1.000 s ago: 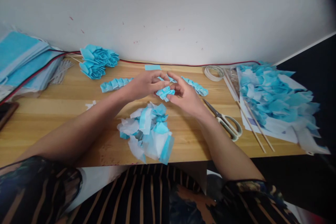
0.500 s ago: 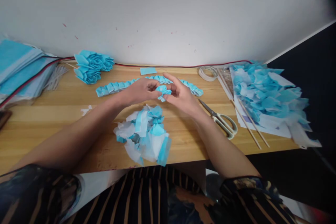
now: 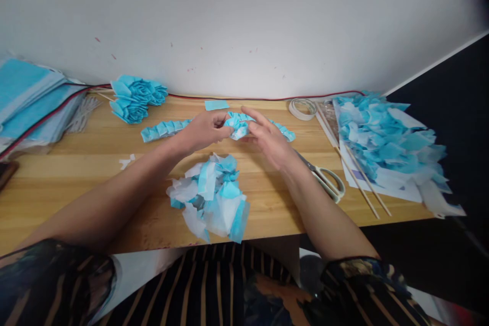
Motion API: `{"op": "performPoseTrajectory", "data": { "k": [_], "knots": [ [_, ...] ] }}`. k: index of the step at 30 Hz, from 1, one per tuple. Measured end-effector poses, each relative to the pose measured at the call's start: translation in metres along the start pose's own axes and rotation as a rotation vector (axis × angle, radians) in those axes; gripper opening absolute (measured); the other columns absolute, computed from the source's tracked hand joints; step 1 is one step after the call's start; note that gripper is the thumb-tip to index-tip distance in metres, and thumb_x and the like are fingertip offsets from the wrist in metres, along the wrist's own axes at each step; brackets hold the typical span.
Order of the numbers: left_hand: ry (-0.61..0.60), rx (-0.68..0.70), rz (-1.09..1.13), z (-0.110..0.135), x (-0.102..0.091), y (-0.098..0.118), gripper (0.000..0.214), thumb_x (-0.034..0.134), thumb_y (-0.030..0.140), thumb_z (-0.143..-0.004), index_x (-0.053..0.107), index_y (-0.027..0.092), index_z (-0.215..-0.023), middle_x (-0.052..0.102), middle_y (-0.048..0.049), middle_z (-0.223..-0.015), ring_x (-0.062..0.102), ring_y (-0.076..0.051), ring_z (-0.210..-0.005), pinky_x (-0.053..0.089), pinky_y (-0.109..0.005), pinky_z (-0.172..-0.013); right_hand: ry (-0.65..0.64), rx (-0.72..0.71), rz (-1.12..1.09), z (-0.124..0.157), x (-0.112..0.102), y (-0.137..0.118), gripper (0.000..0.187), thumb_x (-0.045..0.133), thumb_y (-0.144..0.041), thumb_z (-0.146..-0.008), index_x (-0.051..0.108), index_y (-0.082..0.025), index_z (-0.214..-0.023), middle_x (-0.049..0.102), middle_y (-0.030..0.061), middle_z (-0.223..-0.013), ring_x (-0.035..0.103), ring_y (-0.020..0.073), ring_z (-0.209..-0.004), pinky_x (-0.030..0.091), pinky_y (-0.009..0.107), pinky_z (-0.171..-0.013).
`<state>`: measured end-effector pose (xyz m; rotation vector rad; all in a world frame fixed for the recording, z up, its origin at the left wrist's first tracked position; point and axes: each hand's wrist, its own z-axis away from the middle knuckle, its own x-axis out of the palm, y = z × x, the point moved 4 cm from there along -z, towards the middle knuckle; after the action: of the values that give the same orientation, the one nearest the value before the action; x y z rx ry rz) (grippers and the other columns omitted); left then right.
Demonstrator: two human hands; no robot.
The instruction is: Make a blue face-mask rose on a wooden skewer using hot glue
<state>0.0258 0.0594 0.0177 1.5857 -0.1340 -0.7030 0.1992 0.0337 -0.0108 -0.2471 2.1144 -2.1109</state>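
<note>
A small ruffled blue flower (image 3: 237,127), folded from thin fabric or paper, is held up between my two hands above the middle of the table. My left hand (image 3: 206,128) pinches its left side between thumb and fingers. Around its right edge are the fingers of my right hand (image 3: 269,137), with the index finger stretched along the top. Behind both hands lies a long pleated blue strip (image 3: 164,130), partly hidden by them. Nearer to me sits a heap of blue and white scraps (image 3: 212,196).
Blue flowers on sticks (image 3: 135,97) and a stack of blue masks (image 3: 26,97) lie left. At right are scissors (image 3: 328,183), a tape roll (image 3: 302,108), wooden sticks (image 3: 362,183) and a large pile of blue pieces (image 3: 389,142). A blue rectangle (image 3: 216,105) lies near the wall.
The blue flower has turned and shows more of its ruffled face. My right hand has shifted its fingers around it, with the thumb now less visible. The items on the table stay put.
</note>
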Motion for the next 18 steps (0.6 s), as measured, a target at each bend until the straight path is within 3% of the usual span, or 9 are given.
{"op": "performPoseTrajectory", "data": {
  "k": [3, 7, 12, 18],
  "knots": [
    [0.027, -0.022, 0.023, -0.001, 0.000, -0.003, 0.009, 0.061, 0.025, -0.078, 0.056, 0.018, -0.075, 0.053, 0.0032, -0.064, 0.050, -0.011, -0.059, 0.040, -0.022, -0.057, 0.137, -0.093, 0.007, 0.001, -0.003, -0.003, 0.052, 0.078, -0.052, -0.081, 0.064, -0.029, -0.125, 0.072, 0.0011, -0.105, 0.067, 0.0197, -0.102, 0.054, 0.037, -0.095],
    [0.116, 0.002, 0.032, -0.004, -0.003, -0.007, 0.010, 0.060, 0.026, -0.080, 0.055, 0.019, -0.076, 0.054, 0.0037, -0.063, 0.049, -0.010, -0.056, 0.040, -0.023, -0.055, 0.237, -0.094, -0.009, 0.003, -0.006, -0.004, 0.028, 0.069, -0.047, -0.086, 0.067, -0.026, -0.104, 0.067, -0.0012, -0.090, 0.063, 0.0157, -0.087, 0.051, 0.031, -0.082],
    [0.249, 0.076, -0.035, -0.006, -0.008, -0.010, 0.012, 0.058, 0.026, -0.083, 0.052, 0.020, -0.074, 0.052, 0.0034, -0.062, 0.048, -0.012, -0.058, 0.038, -0.024, -0.055, 0.163, 0.002, 0.009, 0.004, 0.001, -0.004, 0.026, 0.069, -0.046, -0.082, 0.061, -0.023, -0.076, 0.059, -0.0023, -0.075, 0.054, 0.0139, -0.072, 0.044, 0.030, -0.072],
    [0.290, 0.143, -0.091, -0.004, -0.006, -0.011, 0.014, 0.057, 0.029, -0.085, 0.052, 0.020, -0.076, 0.050, 0.0036, -0.062, 0.047, -0.012, -0.059, 0.037, -0.025, -0.056, 0.082, -0.014, 0.091, 0.008, 0.016, -0.011, 0.024, 0.071, -0.043, -0.080, 0.062, -0.021, -0.076, 0.058, -0.0028, -0.072, 0.053, 0.0141, -0.072, 0.041, 0.030, -0.072]
  ]
}}
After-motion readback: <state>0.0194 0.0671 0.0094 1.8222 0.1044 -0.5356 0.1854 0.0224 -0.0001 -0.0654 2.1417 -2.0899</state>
